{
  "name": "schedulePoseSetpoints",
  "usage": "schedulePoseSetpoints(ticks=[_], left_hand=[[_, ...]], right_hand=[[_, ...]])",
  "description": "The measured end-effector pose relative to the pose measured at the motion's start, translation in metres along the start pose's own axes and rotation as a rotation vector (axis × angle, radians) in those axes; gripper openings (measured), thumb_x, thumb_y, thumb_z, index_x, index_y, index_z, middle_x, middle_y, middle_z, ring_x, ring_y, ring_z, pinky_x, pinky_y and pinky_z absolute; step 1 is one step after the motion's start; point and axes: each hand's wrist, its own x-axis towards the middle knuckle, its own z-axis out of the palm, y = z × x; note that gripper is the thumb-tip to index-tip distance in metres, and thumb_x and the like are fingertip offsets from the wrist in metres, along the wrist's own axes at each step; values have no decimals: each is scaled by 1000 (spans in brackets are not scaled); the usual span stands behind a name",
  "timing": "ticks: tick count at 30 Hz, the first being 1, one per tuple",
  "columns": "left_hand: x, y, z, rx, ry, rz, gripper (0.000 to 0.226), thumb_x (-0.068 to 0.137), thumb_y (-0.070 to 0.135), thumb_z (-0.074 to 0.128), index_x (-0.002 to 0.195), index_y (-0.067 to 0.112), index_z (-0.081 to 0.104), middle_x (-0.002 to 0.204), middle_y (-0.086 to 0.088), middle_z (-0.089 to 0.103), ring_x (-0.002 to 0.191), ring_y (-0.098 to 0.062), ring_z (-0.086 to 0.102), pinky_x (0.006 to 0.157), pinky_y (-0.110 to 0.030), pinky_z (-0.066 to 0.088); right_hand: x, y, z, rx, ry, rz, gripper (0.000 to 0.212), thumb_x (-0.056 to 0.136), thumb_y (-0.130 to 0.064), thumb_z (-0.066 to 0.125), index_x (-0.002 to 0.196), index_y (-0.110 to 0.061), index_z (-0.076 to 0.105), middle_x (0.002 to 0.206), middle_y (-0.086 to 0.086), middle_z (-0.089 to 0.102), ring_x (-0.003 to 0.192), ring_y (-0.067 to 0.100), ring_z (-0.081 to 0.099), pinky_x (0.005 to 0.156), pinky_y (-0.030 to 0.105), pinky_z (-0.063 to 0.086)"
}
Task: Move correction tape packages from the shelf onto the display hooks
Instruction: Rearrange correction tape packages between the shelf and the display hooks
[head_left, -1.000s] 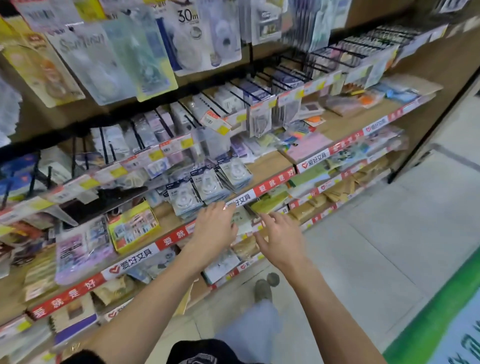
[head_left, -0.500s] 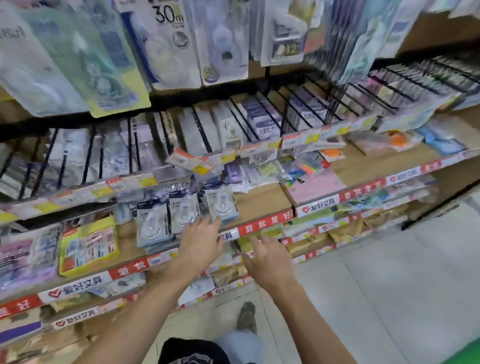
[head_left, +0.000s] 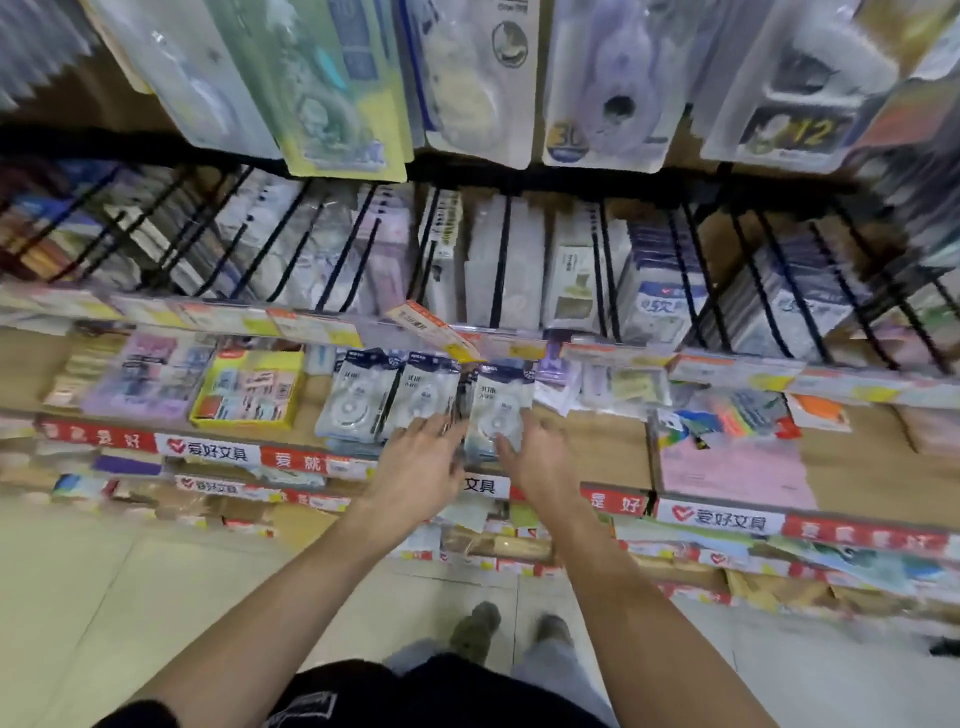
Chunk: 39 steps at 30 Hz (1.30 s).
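Correction tape packages (head_left: 423, 397) sit in three stacks on the shelf (head_left: 597, 447) just past both hands, left hand (head_left: 421, 462) spread on the middle stack, right hand (head_left: 540, 457) loosely splayed at the right stack, nothing gripped yet, so pickup step; next needs a firm pinch, then lift to the display hooks (head_left: 501, 260) above.

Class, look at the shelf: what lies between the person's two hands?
In the head view, a correction tape package lies between the left hand and the right hand, on the wooden shelf.
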Motion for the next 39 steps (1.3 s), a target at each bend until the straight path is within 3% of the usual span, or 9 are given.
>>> schedulePoseSetpoints(ticks=[5, 8, 16, 21, 25, 28, 31, 36, 39], left_hand=[[-3, 13, 3, -25, -25, -128, 51, 95, 31, 53, 144, 19, 46, 138, -8, 55, 122, -29, 56, 102, -42, 44], [-4, 21, 4, -74, -32, -185, 51, 93, 30, 57, 142, 17, 49, 135, -11, 58, 119, -33, 58, 102, -45, 46], [3, 36, 11, -154, -90, -286, 50, 95, 33, 54, 143, 21, 48, 137, -6, 55, 124, -27, 54, 101, -39, 47], [23, 45, 19, -269, -116, -296, 47, 95, 27, 55, 141, 18, 50, 137, -7, 53, 123, -28, 53, 94, -37, 47], [49, 49, 35, -389, -132, -384, 50, 96, 24, 56, 144, 18, 47, 141, -8, 49, 123, -29, 54, 101, -40, 47], [65, 54, 48, -456, -66, -427, 50, 96, 28, 57, 144, 15, 47, 142, -13, 47, 125, -31, 52, 106, -41, 44], [77, 57, 54, -509, -12, -479, 55, 99, 37, 54, 147, 12, 42, 148, -14, 41, 135, -32, 42, 111, -40, 37], [88, 62, 68, -542, -58, -530, 63, 98, 50, 50, 149, 15, 38, 153, -14, 36, 131, -36, 48, 102, -46, 44], [90, 66, 77, -554, -26, -549, 66, 95, 54, 54, 146, 13, 43, 147, -14, 42, 130, -34, 49, 101, -44, 44]], right_hand=[[37, 9, 16, 70, -57, 10, 81, 95, -62, 47, 156, -16, 21, 154, 21, 35, 137, 39, 41, 108, 50, 42], [46, 12, 19, 64, -73, -45, 83, 94, -62, 48, 158, -21, 15, 148, 23, 44, 130, 41, 48, 101, 50, 47], [59, 42, 9, 206, -94, -89, 77, 88, -66, 52, 151, -29, 27, 149, 10, 48, 131, 33, 50, 102, 48, 49], [60, 75, -6, 589, -259, -37, 83, 87, -49, 71, 156, -32, 27, 153, 0, 46, 136, 25, 48, 112, 47, 42], [42, 93, -31, 938, -296, 19, 69, 95, -19, 69, 154, -21, 34, 144, -11, 45, 127, 7, 46, 106, 28, 41], [32, 111, -41, 1016, -240, 9, 69, 93, -23, 71, 153, -28, 36, 148, -11, 48, 128, 9, 52, 107, 33, 46], [21, 126, -50, 1053, -188, 0, 65, 93, -21, 70, 149, -35, 38, 138, -23, 50, 117, -4, 55, 96, 20, 48], [9, 145, -56, 1130, -141, 44, 63, 91, -19, 72, 148, -32, 45, 139, -3, 59, 116, 19, 65, 93, 42, 58], [-1, 150, -62, 1140, -138, 34, 59, 92, -18, 71, 145, -33, 47, 138, -14, 57, 117, 10, 65, 94, 41, 58]])
